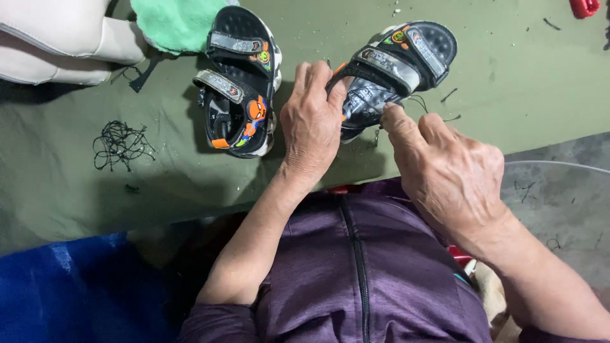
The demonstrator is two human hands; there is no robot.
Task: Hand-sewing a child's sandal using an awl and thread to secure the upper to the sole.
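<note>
A view from above of a person in a purple zip-up top [356,267] working at a table covered in olive-green cloth [159,178]. Two small children's sandals lie on the cloth, both black with grey straps and orange cartoon patches.

The right-hand sandal [397,63] sits at the far centre-right of the table, tilted with its toe end pointing far right. The left hand [311,124] has its fingers curled closed over the sandal's near heel end, gripping the back strap. The right hand [445,171] comes in from the near right; its thumb and forefinger are pinched together against the sandal's near edge, the other fingers folded loosely. What the pinch holds is too small to make out; it may be a thread.

The second sandal [240,82] lies just left of the left hand, untouched, its toe pointing away from the viewer.

Farther left on the cloth is a loose tangle of black threads [121,145]. At the far edge, a piece of mint-green fleece [175,24] touches the second sandal's toe, with a cream padded object [57,41] in the far left corner. A blue cloth [70,286] fills the near left. Short thread scraps dot the far right of the table, and a small red object [583,7] sits at the far right edge
</note>
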